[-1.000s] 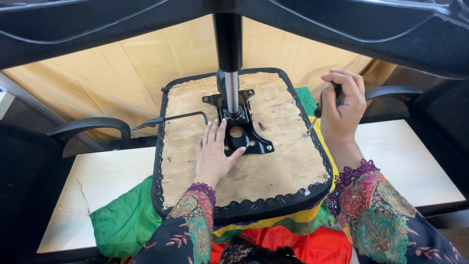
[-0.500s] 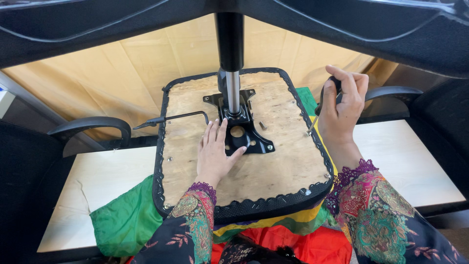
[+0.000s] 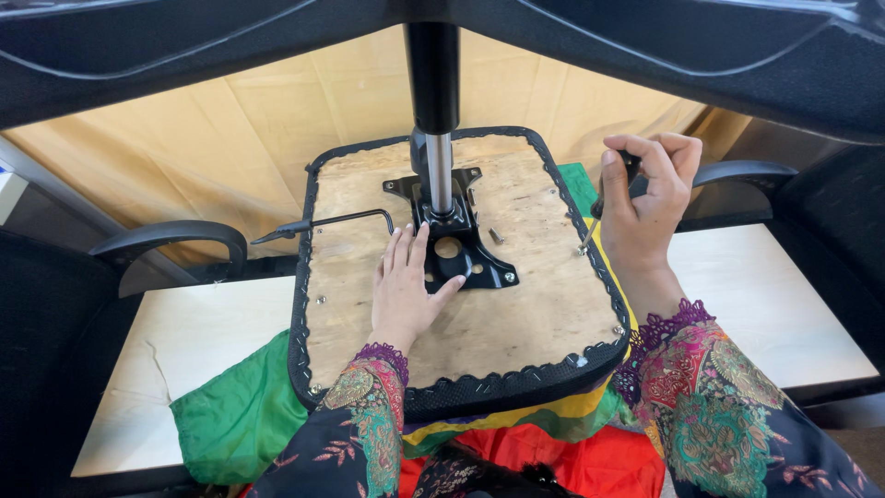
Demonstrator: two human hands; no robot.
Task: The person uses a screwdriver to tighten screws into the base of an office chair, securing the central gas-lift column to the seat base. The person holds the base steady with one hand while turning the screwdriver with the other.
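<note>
On the upturned seat (image 3: 516, 314), right hand (image 3: 645, 207) grips screwdriver (image 3: 604, 198)

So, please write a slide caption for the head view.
Left hand flat on upturned chair seat; right hand holds screwdriver.

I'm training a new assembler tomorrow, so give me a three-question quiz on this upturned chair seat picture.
1. True or false: the left hand rests flat on the upturned wooden chair seat base.
2. What does the right hand hold? A) a hammer B) a black-handled screwdriver C) a spanner
3. Fill in: the screwdriver's tip points at the seat's ____ edge, as the camera sees it.

Key
1. True; its fingers lie beside the black metal mounting plate under the shiny metal gas cylinder.
2. B
3. Right
</note>
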